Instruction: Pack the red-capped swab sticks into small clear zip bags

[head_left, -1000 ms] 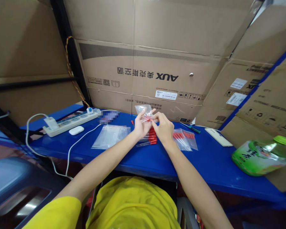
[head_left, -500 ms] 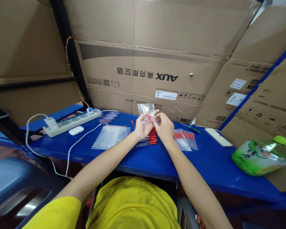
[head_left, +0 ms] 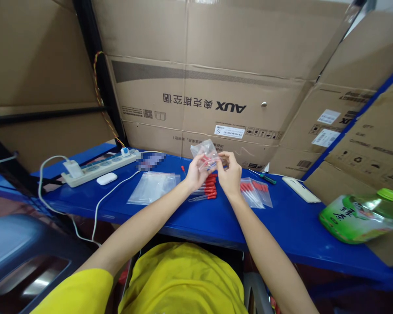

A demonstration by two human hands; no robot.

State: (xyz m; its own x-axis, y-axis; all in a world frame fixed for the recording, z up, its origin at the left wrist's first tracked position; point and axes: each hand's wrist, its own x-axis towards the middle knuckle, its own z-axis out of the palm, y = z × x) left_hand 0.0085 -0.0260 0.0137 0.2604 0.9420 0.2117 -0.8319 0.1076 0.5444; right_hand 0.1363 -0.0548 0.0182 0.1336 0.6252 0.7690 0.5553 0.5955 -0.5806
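A clear zip bag (head_left: 204, 149) with red-handled pieces inside is held above the table between my two hands. My left hand (head_left: 196, 172) is closed on its left side. On its right edge, the fingertips of my right hand (head_left: 229, 171) pinch the plastic. Below them lies a pile of small red-handled screwdrivers (head_left: 210, 188) with thin shafts, partly hidden by my left hand. To the left is a stack of flat clear zip bags (head_left: 154, 187). Filled bags of red-handled screwdrivers (head_left: 253, 192) lie to the right of my right hand.
On the blue table (head_left: 196, 222) a power strip (head_left: 100, 168) and white earphone case (head_left: 106, 179) sit at left, cables trailing. A green screwdriver (head_left: 267, 178), a white phone (head_left: 301, 189) and a green-labelled bottle (head_left: 358, 216) are at right. A cardboard wall (head_left: 199, 65) stands behind.
The bag has tilted, its top leaning further right. My right hand has shifted slightly right, its fingers now pinching at the bag's right edge.
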